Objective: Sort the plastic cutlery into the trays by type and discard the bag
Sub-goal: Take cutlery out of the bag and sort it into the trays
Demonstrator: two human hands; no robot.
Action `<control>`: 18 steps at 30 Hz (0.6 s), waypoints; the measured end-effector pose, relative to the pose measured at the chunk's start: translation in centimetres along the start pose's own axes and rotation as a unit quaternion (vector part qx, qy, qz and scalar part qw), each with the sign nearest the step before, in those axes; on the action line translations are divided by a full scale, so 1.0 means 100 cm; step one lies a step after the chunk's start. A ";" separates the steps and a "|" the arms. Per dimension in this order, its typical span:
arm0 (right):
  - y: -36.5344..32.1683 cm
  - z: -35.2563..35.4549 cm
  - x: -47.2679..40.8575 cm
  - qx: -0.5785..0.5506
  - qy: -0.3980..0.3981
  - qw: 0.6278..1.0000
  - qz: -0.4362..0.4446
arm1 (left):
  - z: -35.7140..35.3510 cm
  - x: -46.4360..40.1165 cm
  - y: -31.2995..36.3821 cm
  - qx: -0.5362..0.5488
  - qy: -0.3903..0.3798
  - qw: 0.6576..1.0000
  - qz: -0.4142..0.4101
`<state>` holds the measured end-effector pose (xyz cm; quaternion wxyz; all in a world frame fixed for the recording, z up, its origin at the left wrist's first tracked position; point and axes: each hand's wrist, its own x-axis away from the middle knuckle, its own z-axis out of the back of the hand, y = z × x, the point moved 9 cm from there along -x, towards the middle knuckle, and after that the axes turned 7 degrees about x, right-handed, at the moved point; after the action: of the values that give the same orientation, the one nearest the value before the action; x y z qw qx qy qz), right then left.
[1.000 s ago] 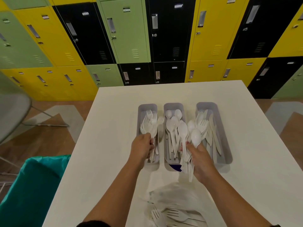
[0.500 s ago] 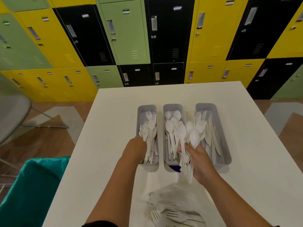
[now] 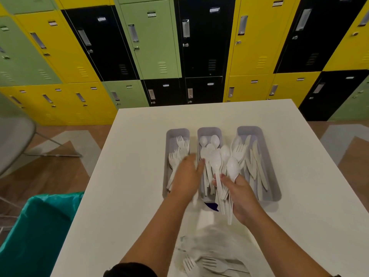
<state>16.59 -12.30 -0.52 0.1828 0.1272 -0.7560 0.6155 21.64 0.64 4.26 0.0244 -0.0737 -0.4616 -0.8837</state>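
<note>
Trays, three in grey, stand side by side at mid-counter (image 3: pixel 311 196), long sides running toward the far edge; left tray (image 3: pixel 167 156) carries forks (image 3: pixel 180 150); middle tray (image 3: pixel 208 131) carries spoons (image 3: pixel 207 144); right tray (image 3: pixel 269 176) carries knives (image 3: pixel 256 162) along its right side. Left hand (image 3: pixel 186 178) sits over the gap between left and middle trays, grip spread, fingers extended and blurred, nothing visibly held. Right hand (image 3: pixel 242 198) is at the near end of the middle and right trays, grip curled round a mixed bundle of cutlery (image 3: pixel 224 172), spoon bowls and fork tines fanning toward the far edge over those two trays, handles protruding below the palm. Clear plastic bag (image 3: pixel 215 240) lies crumpled at the near edge of the counter, with more forks beneath it at the frame bottom; detail there is soft. Teal-lined bin (image 3: pixel 38 232) stands beside the counter's left edge; lockers (image 3: pixel 151 37) in yellow, green and black beyond the far edge.
</note>
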 end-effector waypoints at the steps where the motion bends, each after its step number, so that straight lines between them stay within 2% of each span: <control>1: -0.001 -0.001 -0.001 -0.006 -0.002 1.000 0.006 | -0.015 0.004 0.003 0.038 -0.046 0.998 0.018; 3: -0.001 -0.002 -0.002 0.003 -0.001 1.000 0.018 | -0.041 0.014 0.000 0.122 -0.108 0.984 0.065; 8: 0.001 0.007 0.000 0.047 0.010 0.999 0.023 | -0.058 0.022 -0.016 0.337 -0.110 0.919 0.173; 12: 0.001 0.015 -0.001 0.044 0.014 0.998 0.035 | -0.065 0.025 -0.015 0.383 -0.162 0.883 0.218; 15: 0.003 0.016 -0.003 0.035 0.019 0.999 0.035 | -0.064 0.022 -0.016 0.358 -0.167 0.892 0.219; 18: 0.002 0.024 -0.004 0.062 0.052 0.996 0.033 | -0.055 0.011 -0.025 0.308 -0.110 0.921 0.211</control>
<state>16.57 -14.58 -1.30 0.1931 0.0809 -0.7099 0.6725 19.67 -2.41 -0.74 0.1810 -0.2546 -0.6843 -0.6589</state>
